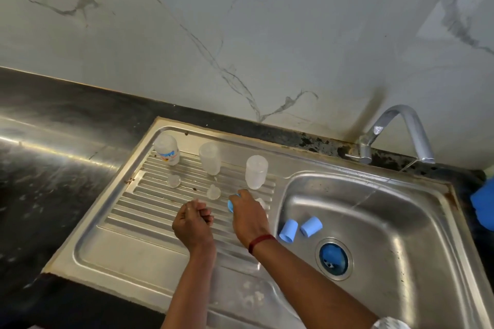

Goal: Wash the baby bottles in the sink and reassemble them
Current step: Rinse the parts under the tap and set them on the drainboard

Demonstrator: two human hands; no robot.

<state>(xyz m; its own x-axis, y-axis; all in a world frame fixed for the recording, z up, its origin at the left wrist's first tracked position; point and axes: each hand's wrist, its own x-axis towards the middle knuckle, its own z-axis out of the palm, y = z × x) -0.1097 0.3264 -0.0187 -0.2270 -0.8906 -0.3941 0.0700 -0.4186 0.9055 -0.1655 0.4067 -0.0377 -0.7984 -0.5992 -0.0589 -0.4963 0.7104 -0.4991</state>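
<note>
Three clear baby bottles stand upside down on the ribbed drainboard [128,238]: one with a printed label [167,149], a second [209,158] and a third [256,171]. Two clear teats [173,181] [213,191] lie in front of them. My right hand [247,215] grips a blue bottle part [230,204] above the drainboard, just in front of the third bottle. Left of it hovers my left hand [193,222], its fingers curled and holding nothing that I can see. Two blue caps [288,230] [311,226] lie on their sides in the sink basin [387,222].
The tap [401,131] arches over the basin's far right corner, with no water running. The drain [333,258] has a blue strainer. A blue object [482,203] sits at the right edge. Dark countertop [53,141] runs to the left; a marble wall stands behind.
</note>
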